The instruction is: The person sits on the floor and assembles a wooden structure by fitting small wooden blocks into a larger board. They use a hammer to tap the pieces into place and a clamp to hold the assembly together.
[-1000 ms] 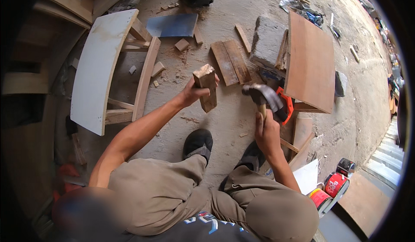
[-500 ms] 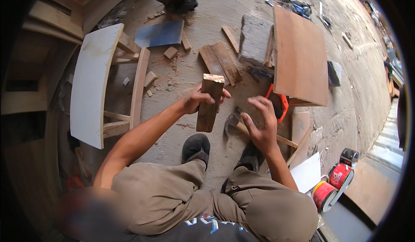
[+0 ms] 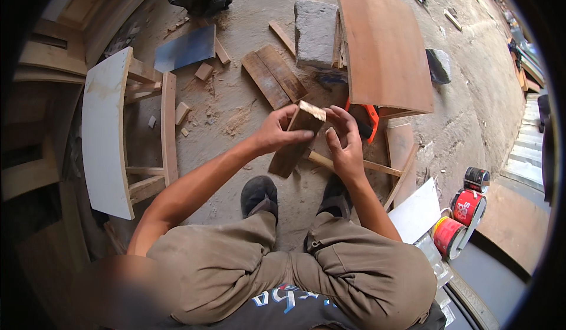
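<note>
Hammer dropped; two hands (image 3: pixel 277 132) (image 3: pixel 345 144), one wood block (image 3: pixel 296 138)

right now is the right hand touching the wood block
Touching: the head view shows the right hand with its fingers against the wood block, which the left hand grips.
</note>
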